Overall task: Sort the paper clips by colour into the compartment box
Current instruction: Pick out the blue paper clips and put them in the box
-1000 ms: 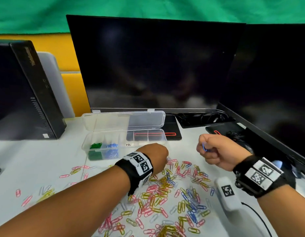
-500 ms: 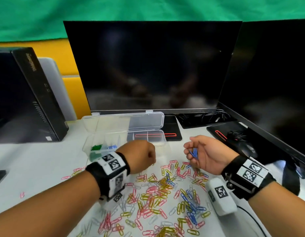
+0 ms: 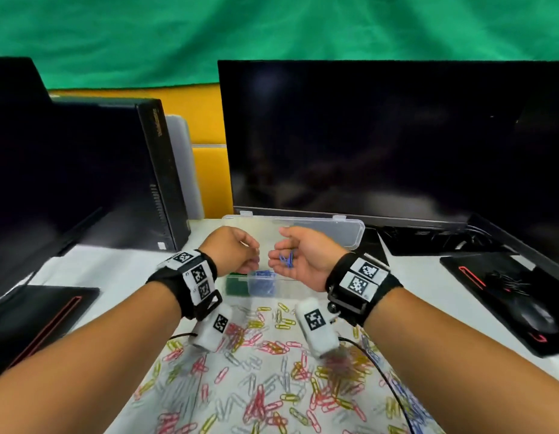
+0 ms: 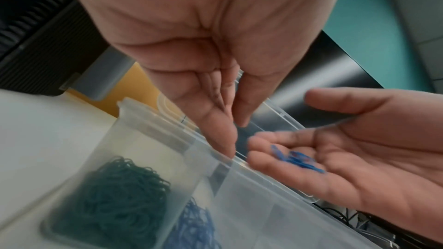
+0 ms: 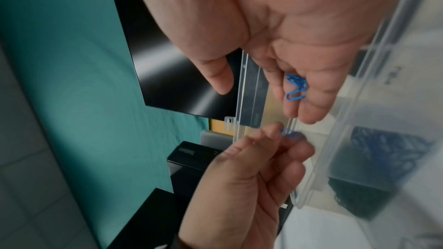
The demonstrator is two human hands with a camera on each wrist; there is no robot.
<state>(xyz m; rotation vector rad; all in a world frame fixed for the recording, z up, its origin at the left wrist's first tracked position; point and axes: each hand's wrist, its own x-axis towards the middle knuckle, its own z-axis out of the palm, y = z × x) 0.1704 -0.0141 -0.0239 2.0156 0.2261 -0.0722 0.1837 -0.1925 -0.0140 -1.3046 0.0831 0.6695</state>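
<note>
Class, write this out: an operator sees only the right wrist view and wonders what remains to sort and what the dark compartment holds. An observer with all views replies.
Operator: I see blue clips lying on the right hand. Are there loose clips on the table?
Observer: Yes. The head view shows a mixed pile of pink, yellow, white and blue clips, nearer the person than the compartment box.
Operator: The compartment beside the blue compartment looks dark here. What colour?
Observer: It holds green clips, as the left wrist view shows.
</note>
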